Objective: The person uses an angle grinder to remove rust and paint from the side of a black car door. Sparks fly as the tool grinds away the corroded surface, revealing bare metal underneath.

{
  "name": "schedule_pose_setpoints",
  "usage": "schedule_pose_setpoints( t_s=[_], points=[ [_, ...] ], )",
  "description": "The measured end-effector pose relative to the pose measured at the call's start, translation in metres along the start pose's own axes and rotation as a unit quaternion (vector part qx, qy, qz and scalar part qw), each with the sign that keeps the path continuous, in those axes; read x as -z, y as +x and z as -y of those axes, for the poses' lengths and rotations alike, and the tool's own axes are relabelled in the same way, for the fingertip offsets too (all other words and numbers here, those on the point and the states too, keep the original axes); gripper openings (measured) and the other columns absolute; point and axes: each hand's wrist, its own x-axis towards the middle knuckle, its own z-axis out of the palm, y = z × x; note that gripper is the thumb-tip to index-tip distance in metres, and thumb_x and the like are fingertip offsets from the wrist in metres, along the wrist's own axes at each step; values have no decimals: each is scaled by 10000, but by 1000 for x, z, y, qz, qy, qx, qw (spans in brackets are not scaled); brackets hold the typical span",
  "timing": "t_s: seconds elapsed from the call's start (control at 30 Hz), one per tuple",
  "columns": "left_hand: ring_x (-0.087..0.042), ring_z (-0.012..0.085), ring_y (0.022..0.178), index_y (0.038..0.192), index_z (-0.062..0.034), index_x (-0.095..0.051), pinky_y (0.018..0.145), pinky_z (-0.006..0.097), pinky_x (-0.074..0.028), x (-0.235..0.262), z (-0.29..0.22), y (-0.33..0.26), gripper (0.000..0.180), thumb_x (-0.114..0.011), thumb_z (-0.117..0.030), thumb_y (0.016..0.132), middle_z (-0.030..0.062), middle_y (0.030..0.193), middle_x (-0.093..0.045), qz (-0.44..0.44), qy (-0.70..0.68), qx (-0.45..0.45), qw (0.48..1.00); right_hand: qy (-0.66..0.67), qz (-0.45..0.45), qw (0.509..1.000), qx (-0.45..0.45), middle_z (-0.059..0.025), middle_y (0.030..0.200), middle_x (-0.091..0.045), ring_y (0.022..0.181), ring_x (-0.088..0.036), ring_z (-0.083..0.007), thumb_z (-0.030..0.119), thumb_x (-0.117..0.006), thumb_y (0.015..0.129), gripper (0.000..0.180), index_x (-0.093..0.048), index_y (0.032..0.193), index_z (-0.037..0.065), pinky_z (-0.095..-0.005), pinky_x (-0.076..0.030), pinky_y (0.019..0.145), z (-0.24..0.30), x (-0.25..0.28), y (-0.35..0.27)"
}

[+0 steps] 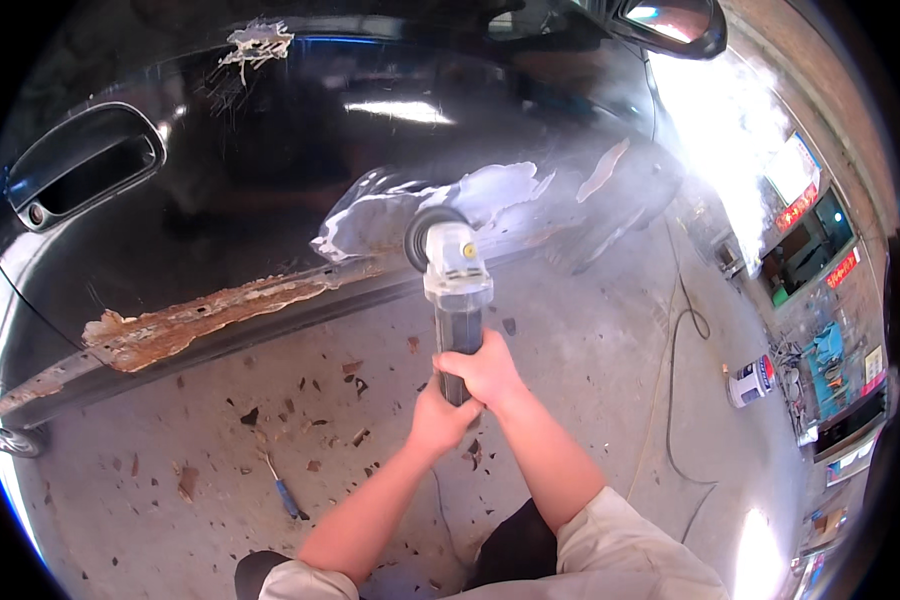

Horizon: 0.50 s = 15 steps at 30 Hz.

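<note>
Grinder: a handheld angle grinder with a pale grey head and dark body (458, 290) stands mid-scene, its head pointing far, toward the car.
Right hand: the bare right hand (488, 370) is wrapped around the grinder's dark body, on the far side of the other hand.
Left hand: the bare left hand (444, 415) grips the near end of the same body; the two hands touch.
Disc: the dark round disc (417, 238) sits at the left of the head, over the lower part of the sanded patch; whether it touches the metal, I cannot tell.
Door: a glossy black car door panel (270, 180) spans the far side, with a recessed black handle (88, 168) at left.
Sanded patch: shiny bare silver metal (505, 188), with whitish haze to its right.
Sill: a ragged, rust-brown strip of corroded metal (210, 325) runs along the door's lower edge, left of the grinder.
Floor: grey concrete (570, 400) strewn with dark and brown flakes (188, 482); a blue-handled tool with a thin shaft (288, 498) lies near left.
Right side: a dark loose cable (672, 400) and, farther right, a white cylindrical bucket (748, 385).
</note>
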Motion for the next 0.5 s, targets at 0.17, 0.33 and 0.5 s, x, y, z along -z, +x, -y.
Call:
schedule_pose_setpoints(
  t_s=[0.17,0.33,0.5],
  points=[
    [-686,193,863,1173,15,-555,754,353,-544,3,9,9,508,-756,-281,812,103,976,-701,26,0,11,1000,-1,-9,1000,22,-79,832,-698,778,-655,-160,137,-778,726,266,-669,894,-38,-332,-526,735,0,0,3],
    [-672,175,831,1182,4,-552,735,345,-538,-8,2,-5,510,-755,-280,811,92,956,-688,-2,-6,-7,1000,28,8,1000,-9,-81,847,-697,788,-652,-158,142,-780,725,279,-673,911,-36,-330,-527,742,-4,4,-2],
    [-670,169,811,1183,5,-549,718,342,-537,2,3,12,514,-751,-291,815,88,942,-690,28,7,-5,1000,4,-9,1000,14,-79,826,-690,766,-642,-152,144,-780,723,276,-673,898,-40,-329,-525,731,-1,3,3]
  ],
)
